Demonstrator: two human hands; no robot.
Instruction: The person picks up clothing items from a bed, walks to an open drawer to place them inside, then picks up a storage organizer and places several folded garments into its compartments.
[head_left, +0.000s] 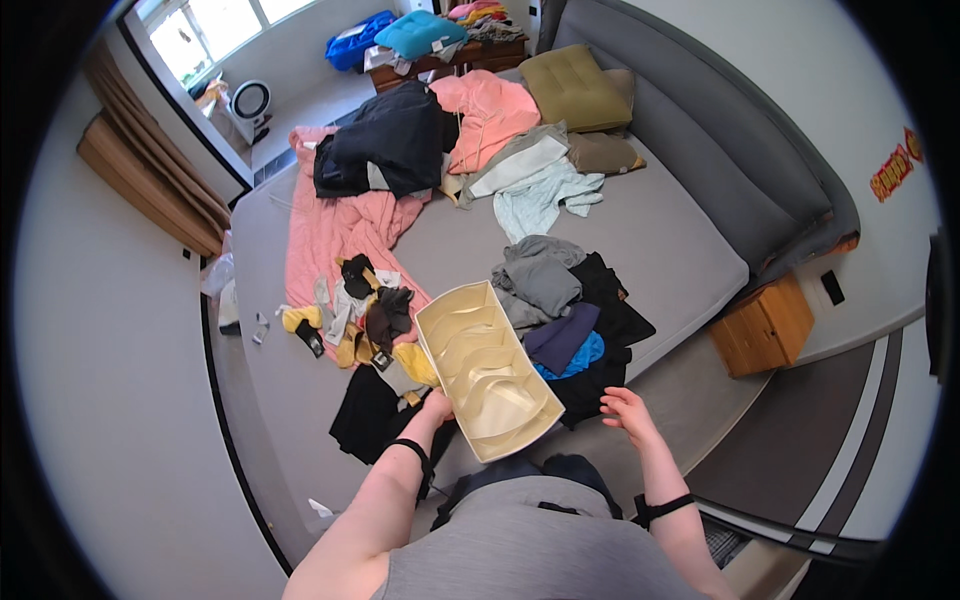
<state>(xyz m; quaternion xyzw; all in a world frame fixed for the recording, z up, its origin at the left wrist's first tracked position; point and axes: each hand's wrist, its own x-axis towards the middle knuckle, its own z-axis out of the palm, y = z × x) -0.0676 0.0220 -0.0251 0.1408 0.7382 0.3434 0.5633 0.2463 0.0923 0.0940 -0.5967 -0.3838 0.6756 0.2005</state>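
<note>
A cream fabric storage box (512, 401) with several compartments lies at the near edge of the bed, before my body. Wavy dividers cross its inside, and no clothing shows in it. My left hand (440, 406) grips the box's left side; part of the fingers is hidden by the box. Off to the box's right, my right hand (628, 417) is held apart from it, fingers spread and holding nothing. Left of the box is a heap of socks and small garments (364, 311). Folded grey (541, 277), purple (561, 339) and black clothes (611, 296) lie to its right.
On the grey mattress (450, 232) are a pink quilt (330, 232), a dark jacket (390, 142), a light-blue garment (544, 199) and an olive pillow (577, 88). A wooden nightstand (765, 330) stands beside the headboard (697, 127). A wardrobe edge (780, 531) is near my right arm.
</note>
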